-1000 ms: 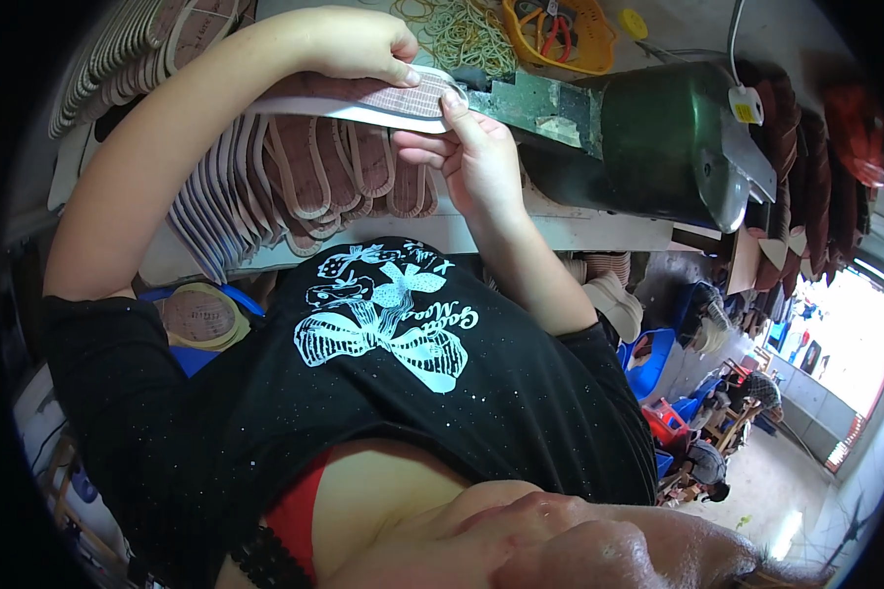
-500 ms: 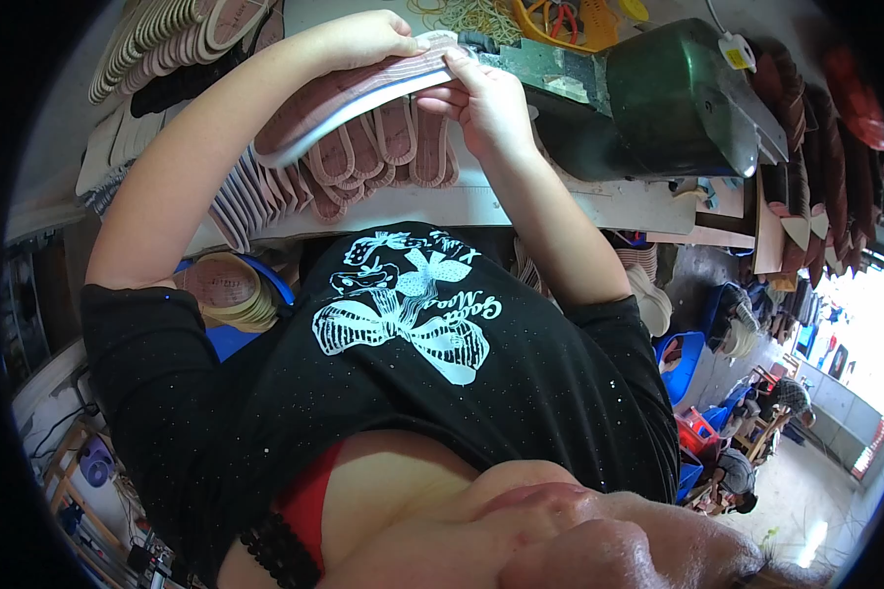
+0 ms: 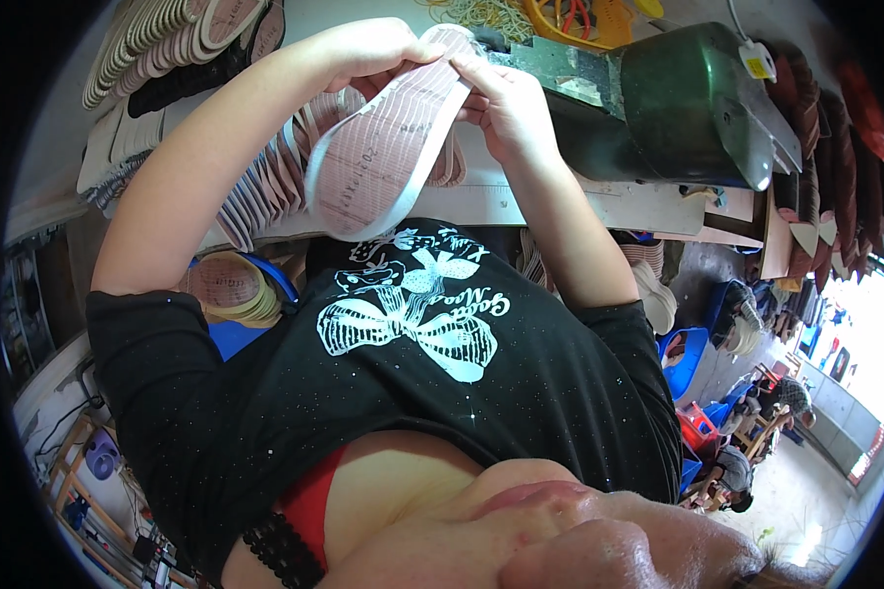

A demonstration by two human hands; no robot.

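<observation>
A pinkish striped shoe insole (image 3: 378, 152) with a white rim is held up over the table edge, its broad end toward my body and its narrow end away. My left hand (image 3: 388, 54) pinches the narrow end from the left. From the right, my right hand (image 3: 506, 98) grips the same end, thumb on the striped face and fingers underneath. The narrow tip lies beside the small end of a green machine (image 3: 688, 103). Several similar insoles (image 3: 265, 187) lie in rows on the table behind and left of the held one.
More stacked insoles (image 3: 152, 49) stand at the far left. A yellow basket (image 3: 550, 29) with red-handled tools and a tangle of cord (image 3: 481, 15) sit at the back. A blue bin with insoles (image 3: 231, 290) is below the table. Other people (image 3: 732, 476) sit at the far right.
The insole has been turned from slanting left to pointing more toward my body, and its striped face has tilted up into view. Both hands keep hold near its narrow end.
</observation>
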